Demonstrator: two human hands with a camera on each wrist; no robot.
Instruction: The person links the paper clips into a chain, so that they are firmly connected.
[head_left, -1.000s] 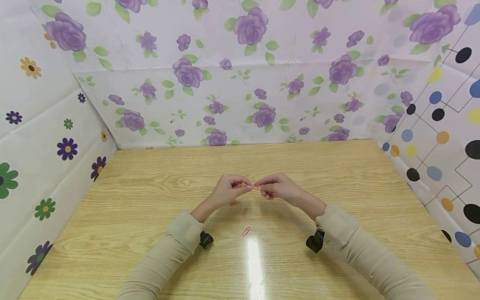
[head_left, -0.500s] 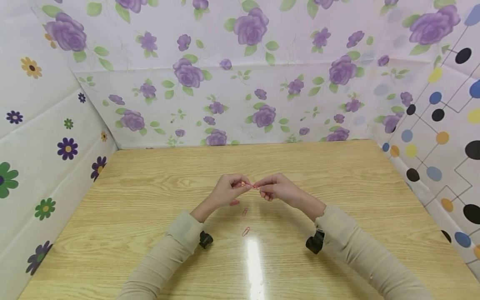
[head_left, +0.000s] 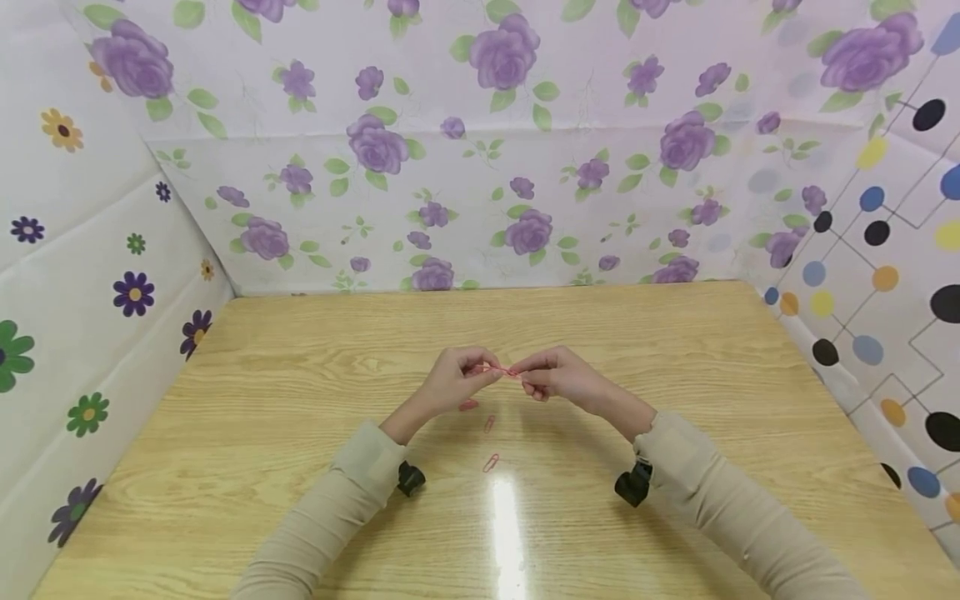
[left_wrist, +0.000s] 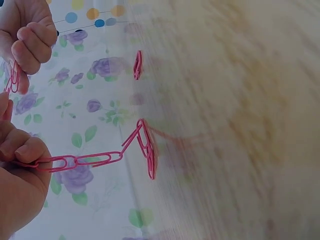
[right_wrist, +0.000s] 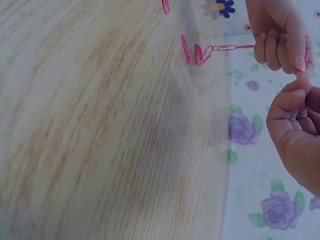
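Observation:
My left hand (head_left: 450, 382) pinches a chain of linked pink paper clips (left_wrist: 95, 159). The chain hangs from beneath that hand, and its lower end lies on the wooden table in a small folded heap (left_wrist: 150, 155). Facing it, fingertips close to the left ones, my right hand (head_left: 566, 382) pinches a pink paper clip (left_wrist: 15, 77) between thumb and index finger, its other fingers curled in. Both hands are raised above the tabletop. In the right wrist view, fingers mostly hide where the clips meet between the two hands.
Two loose pink paper clips, a farther clip (head_left: 489, 424) and a nearer clip (head_left: 491, 462), lie on the table (head_left: 300, 500) between the forearms. Patterned sheets form a back wall (head_left: 480, 208) and side walls around the table. Black wrist cameras sit under both cuffs.
Both hands stay almost in place. The pink clips between the fingertips have shifted slightly; the loose clips on the table have not moved.

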